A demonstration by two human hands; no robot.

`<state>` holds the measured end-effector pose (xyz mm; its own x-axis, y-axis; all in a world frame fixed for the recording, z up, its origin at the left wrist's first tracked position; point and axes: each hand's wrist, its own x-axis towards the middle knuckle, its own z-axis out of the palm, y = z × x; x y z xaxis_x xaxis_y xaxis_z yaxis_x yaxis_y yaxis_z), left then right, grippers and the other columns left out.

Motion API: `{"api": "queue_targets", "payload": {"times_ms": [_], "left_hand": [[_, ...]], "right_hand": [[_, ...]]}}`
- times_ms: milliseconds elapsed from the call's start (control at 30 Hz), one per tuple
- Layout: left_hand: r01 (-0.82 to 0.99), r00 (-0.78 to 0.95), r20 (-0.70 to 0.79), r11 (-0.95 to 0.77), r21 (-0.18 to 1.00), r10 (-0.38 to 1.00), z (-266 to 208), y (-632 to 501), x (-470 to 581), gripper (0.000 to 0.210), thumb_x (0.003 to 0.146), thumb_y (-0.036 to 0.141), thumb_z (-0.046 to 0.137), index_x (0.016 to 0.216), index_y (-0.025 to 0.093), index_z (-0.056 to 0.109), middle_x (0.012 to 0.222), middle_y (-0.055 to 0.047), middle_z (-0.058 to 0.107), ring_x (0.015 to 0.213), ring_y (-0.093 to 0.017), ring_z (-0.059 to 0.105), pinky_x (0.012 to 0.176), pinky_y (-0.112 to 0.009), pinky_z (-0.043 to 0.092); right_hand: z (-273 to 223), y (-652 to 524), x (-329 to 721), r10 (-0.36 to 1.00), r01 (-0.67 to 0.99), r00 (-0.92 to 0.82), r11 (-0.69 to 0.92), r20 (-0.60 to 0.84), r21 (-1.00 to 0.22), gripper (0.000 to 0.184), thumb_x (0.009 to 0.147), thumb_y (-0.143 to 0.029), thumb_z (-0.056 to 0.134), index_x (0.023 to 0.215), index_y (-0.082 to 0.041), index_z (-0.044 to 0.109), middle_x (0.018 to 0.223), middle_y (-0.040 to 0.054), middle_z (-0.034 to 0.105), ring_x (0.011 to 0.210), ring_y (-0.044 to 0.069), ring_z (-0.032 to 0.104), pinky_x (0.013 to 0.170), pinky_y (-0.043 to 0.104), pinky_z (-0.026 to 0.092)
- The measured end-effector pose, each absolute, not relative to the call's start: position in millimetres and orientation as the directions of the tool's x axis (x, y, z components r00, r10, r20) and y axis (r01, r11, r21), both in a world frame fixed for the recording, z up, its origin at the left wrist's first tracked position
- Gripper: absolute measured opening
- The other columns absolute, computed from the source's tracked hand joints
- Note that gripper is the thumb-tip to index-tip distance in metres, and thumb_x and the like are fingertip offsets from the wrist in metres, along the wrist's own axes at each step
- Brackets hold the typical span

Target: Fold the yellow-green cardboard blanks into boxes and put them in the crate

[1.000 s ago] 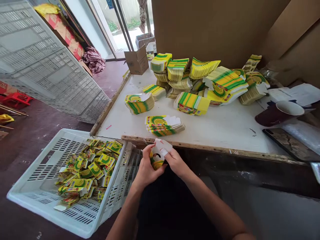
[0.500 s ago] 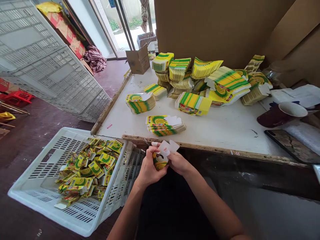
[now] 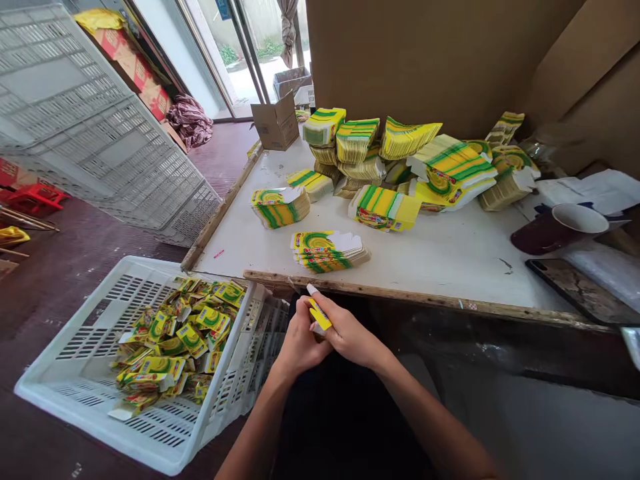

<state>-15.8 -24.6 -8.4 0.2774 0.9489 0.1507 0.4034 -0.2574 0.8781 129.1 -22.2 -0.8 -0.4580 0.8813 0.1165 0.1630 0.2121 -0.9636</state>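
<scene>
Between my two hands, just off the table's front edge, is a small yellow carton (image 3: 320, 316), mostly covered by my fingers. My left hand (image 3: 299, 343) is closed round its left side. My right hand (image 3: 347, 333) grips it from the right, with a white covering on one fingertip. A yellow end panel of the carton faces up. Right beyond my hands, a fanned stack of flat yellow and green cartons (image 3: 327, 252) lies on the white table (image 3: 440, 257). To the left, a white plastic crate (image 3: 50, 373) holds many folded cartons (image 3: 193, 339).
More carton stacks (image 3: 383, 207) are piled toward the back of the table. A dark red cup (image 3: 543, 232) and a phone (image 3: 570, 287) lie at the right. A small cardboard box (image 3: 275, 127) stands at the far left corner. Tall white crates (image 3: 100, 120) rise at the left.
The carton's white flaps, upright before, no longer stick up; a yellow end panel shows instead. My right hand has moved left over the carton, closer to my left hand.
</scene>
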Motion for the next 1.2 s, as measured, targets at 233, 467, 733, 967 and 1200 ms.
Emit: {"api": "queue_targets", "payload": {"times_ms": [233, 467, 733, 967, 1200], "left_hand": [[0.476, 0.176, 0.156, -0.223, 0.851, 0.972, -18.8, -23.6, -16.9, 0.054, 0.066, 0.022, 0.063, 0.114, 0.021, 0.038, 0.101, -0.006, 0.057, 0.086, -0.021, 0.063, 0.076, -0.036, 0.054], [0.594, 0.109, 0.091, -0.139, 0.793, 0.99, -13.2, -22.4, -22.7, 0.049, 0.067, 0.024, 0.066, 0.114, 0.022, 0.049, 0.102, -0.007, 0.067, 0.093, -0.024, 0.067, 0.083, -0.039, 0.054], [0.587, 0.142, 0.057, -0.131, 0.799, 0.988, -11.8, -21.8, -26.1, 0.049, 0.062, 0.022, 0.064, 0.11, 0.019, 0.057, 0.101, -0.007, 0.072, 0.086, -0.023, 0.069, 0.08, -0.037, 0.057], [0.551, 0.209, 0.05, -0.16, 0.819, 0.977, -13.9, -22.6, -27.7, 0.048, 0.059, 0.022, 0.066, 0.107, 0.019, 0.061, 0.1, -0.007, 0.074, 0.086, -0.024, 0.07, 0.079, -0.037, 0.057], [0.571, 0.191, 0.099, -0.193, 0.798, 0.977, -12.9, -19.5, -30.2, 0.049, 0.06, 0.021, 0.064, 0.108, 0.018, 0.061, 0.1, -0.008, 0.074, 0.087, -0.024, 0.07, 0.079, -0.038, 0.058]], "right_hand": [[-11.5, -18.0, 128.2, 0.912, 0.216, -0.346, 0.305, 0.219, -0.928, 0.059, 0.085, -0.004, 0.045, 0.142, -0.02, 0.051, 0.146, 0.0115, 0.054, 0.135, 0.024, 0.051, 0.113, 0.044, 0.043], [-16.8, -9.7, 137.8, 0.894, 0.381, -0.334, 0.417, 0.298, -0.825, 0.067, 0.085, -0.005, 0.052, 0.149, -0.02, 0.04, 0.154, 0.0146, 0.043, 0.139, 0.027, 0.046, 0.112, 0.043, 0.044], [-6.5, -9.1, 141.8, 0.865, 0.477, -0.46, 0.431, 0.2, -0.766, 0.031, 0.086, -0.007, 0.059, 0.113, -0.019, 0.071, 0.154, 0.0171, 0.042, 0.132, 0.03, 0.054, 0.105, 0.043, 0.05], [7.3, -5.0, 166.0, 0.787, 0.421, -0.606, 0.444, 0.119, -0.791, 0.028, 0.084, -0.013, 0.068, 0.111, -0.019, 0.074, 0.152, 0.0192, 0.044, 0.136, 0.03, 0.049, 0.106, 0.04, 0.048], [-8.1, -15.1, 148.1, 0.869, 0.463, -0.461, 0.408, 0.18, -0.787, 0.038, 0.085, -0.011, 0.063, 0.121, -0.021, 0.069, 0.156, 0.0168, 0.038, 0.135, 0.03, 0.051, 0.107, 0.043, 0.048]]}}
